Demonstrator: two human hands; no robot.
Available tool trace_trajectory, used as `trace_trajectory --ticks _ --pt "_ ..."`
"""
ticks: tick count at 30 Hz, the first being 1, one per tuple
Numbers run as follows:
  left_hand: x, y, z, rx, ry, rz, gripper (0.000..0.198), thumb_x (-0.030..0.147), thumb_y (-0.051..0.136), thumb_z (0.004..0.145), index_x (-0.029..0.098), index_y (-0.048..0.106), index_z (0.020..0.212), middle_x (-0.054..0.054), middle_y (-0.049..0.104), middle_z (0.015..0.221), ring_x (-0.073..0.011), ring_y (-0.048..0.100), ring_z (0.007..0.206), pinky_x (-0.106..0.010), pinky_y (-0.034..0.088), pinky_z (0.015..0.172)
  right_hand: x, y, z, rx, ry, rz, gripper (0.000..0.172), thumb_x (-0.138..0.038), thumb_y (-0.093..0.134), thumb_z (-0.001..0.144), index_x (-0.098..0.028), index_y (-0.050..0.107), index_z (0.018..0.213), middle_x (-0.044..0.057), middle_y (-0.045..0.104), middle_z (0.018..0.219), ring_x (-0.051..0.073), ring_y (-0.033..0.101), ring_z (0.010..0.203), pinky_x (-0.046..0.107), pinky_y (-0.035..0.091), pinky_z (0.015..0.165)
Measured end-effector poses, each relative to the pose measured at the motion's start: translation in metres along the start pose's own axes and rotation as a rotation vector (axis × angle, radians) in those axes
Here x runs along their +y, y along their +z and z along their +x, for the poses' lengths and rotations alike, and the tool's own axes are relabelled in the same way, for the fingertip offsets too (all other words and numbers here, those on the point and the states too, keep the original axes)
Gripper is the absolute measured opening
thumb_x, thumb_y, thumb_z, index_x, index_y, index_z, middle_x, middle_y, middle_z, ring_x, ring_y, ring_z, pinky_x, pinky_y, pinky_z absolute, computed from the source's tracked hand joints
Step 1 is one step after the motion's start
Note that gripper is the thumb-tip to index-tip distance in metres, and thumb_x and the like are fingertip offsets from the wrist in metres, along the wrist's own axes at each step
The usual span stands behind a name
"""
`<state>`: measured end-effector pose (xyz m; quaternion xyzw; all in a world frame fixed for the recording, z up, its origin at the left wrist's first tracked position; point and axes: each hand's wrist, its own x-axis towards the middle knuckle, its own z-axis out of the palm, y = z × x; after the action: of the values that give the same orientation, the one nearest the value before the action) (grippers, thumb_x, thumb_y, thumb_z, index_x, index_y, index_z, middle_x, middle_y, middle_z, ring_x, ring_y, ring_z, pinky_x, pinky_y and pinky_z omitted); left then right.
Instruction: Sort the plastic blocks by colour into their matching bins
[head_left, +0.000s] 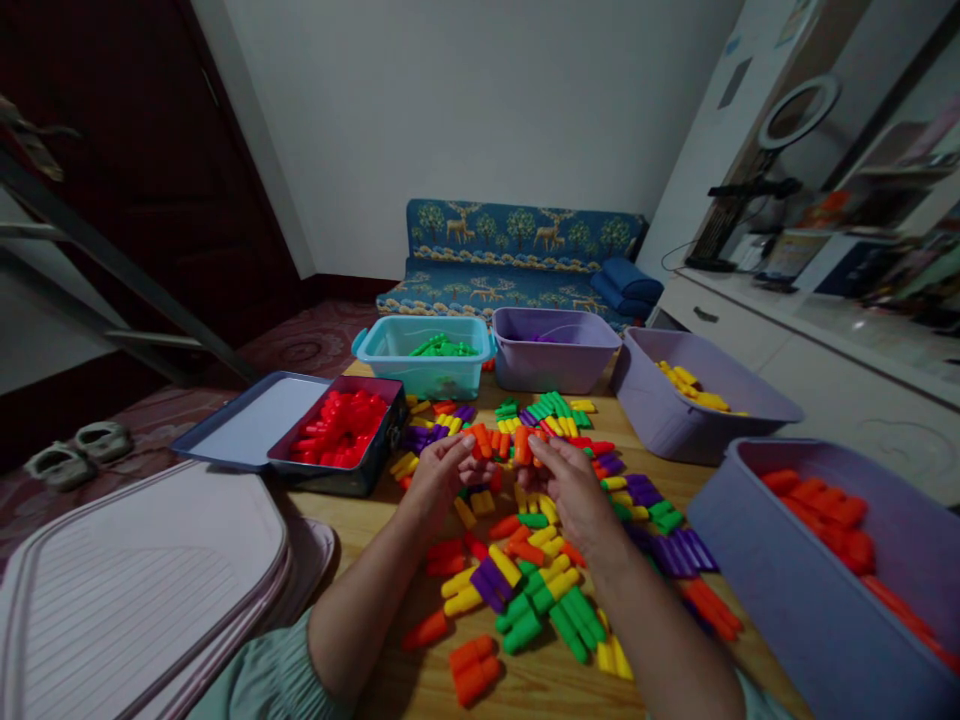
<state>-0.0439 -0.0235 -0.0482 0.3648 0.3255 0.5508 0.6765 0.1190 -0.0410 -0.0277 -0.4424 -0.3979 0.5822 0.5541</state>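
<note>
Both hands are raised over the middle of the wooden table (pixel 337 535). My left hand (pixel 442 475) is closed on an orange plastic building piece (pixel 482 440) by its left end. Opposite it, my right hand (pixel 566 480) pinches another orange building piece (pixel 522 445). The two pieces are close together, and I cannot tell whether they are joined. Below and around the hands lie many bullet-shaped pieces, among them a green cluster (pixel 521 625), purple pieces (pixel 491 583), yellow pieces (pixel 461 592) and an orange block (pixel 474 670).
Around the table stand a turquoise bin (pixel 420 375) with green pieces, a purple bin (pixel 555 370), a bin (pixel 667 420) with yellow pieces and a bin (pixel 810 590) with orange ones. An open case (pixel 360 480) holds red pieces. Pale lids (pixel 150 580) are at left, a patterned sofa (pixel 517 240) behind.
</note>
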Motion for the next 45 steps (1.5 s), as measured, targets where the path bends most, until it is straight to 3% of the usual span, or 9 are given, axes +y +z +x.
trace_trajectory --ticks 4,9,12,16,21,27,38,45 --pt "-0.001 0.001 0.000 0.011 -0.010 -0.023 0.036 0.040 0.075 0.067 0.009 0.067 0.084 -0.007 0.069 0.072 -0.0127 0.064 0.059 -0.022 0.053 0.055 -0.001 0.004 -0.003 -0.098 -0.043 -0.090 0.035 -0.048 0.072 0.069 -0.018 0.072 0.087 0.004 0.068 0.083 0.014 0.060 0.066 0.020 0.045 0.050" --pt "-0.005 -0.003 0.002 0.007 0.065 0.127 0.046 0.040 0.080 0.063 0.013 0.070 0.098 -0.007 0.073 0.085 -0.0127 0.065 0.063 -0.018 0.050 0.052 0.001 0.010 -0.007 -0.184 -0.222 -0.272 0.032 -0.046 0.071 0.070 -0.021 0.076 0.090 0.007 0.062 0.112 0.021 0.060 0.096 0.022 0.050 0.060" --pt "-0.009 -0.008 0.004 0.015 0.118 0.184 0.050 0.040 0.080 0.061 0.014 0.071 0.103 -0.008 0.073 0.091 -0.0166 0.067 0.071 -0.021 0.052 0.056 0.004 0.009 -0.006 -0.195 -0.215 -0.338 0.036 -0.046 0.068 0.074 -0.023 0.074 0.100 0.007 0.061 0.116 0.018 0.061 0.084 0.020 0.047 0.049" --pt "-0.013 -0.010 0.007 0.011 0.110 0.190 0.045 0.043 0.076 0.066 0.013 0.072 0.100 -0.007 0.074 0.087 -0.0153 0.066 0.066 -0.025 0.055 0.062 0.007 0.007 -0.003 -0.170 -0.204 -0.316 0.041 -0.044 0.068 0.074 -0.023 0.071 0.109 0.006 0.067 0.107 0.013 0.059 0.068 0.019 0.042 0.043" --pt "-0.012 -0.006 0.005 0.015 0.076 0.162 0.049 0.039 0.080 0.063 0.012 0.069 0.103 -0.005 0.073 0.077 -0.0130 0.064 0.058 -0.026 0.055 0.060 0.006 0.007 -0.003 -0.078 -0.159 -0.274 0.049 -0.047 0.068 0.073 -0.020 0.067 0.114 0.004 0.070 0.077 0.015 0.060 0.062 0.022 0.044 0.046" --pt "-0.010 -0.004 0.004 0.027 0.074 0.141 0.046 0.038 0.082 0.059 0.012 0.065 0.093 -0.002 0.070 0.068 -0.0127 0.063 0.056 -0.026 0.055 0.056 0.010 0.009 -0.003 -0.037 -0.103 -0.223 0.065 -0.048 0.071 0.070 -0.015 0.058 0.125 0.006 0.069 0.086 0.014 0.060 0.058 0.024 0.048 0.047" --pt "-0.008 -0.003 0.003 0.022 0.118 0.201 0.038 0.038 0.081 0.061 0.014 0.062 0.084 0.003 0.062 0.053 -0.0092 0.057 0.046 -0.019 0.045 0.048 0.011 0.013 -0.005 -0.055 -0.005 -0.123 0.056 -0.042 0.076 0.065 -0.017 0.063 0.113 -0.002 0.061 0.058 0.013 0.054 0.050 0.024 0.048 0.046" --pt "-0.010 -0.004 0.003 0.013 0.147 0.248 0.034 0.038 0.078 0.065 0.014 0.063 0.084 0.003 0.061 0.054 -0.0083 0.055 0.045 -0.019 0.044 0.048 0.011 0.013 -0.005 -0.072 0.026 -0.115 0.042 -0.045 0.076 0.064 -0.016 0.067 0.094 -0.001 0.062 0.062 0.010 0.053 0.048 0.020 0.045 0.043"
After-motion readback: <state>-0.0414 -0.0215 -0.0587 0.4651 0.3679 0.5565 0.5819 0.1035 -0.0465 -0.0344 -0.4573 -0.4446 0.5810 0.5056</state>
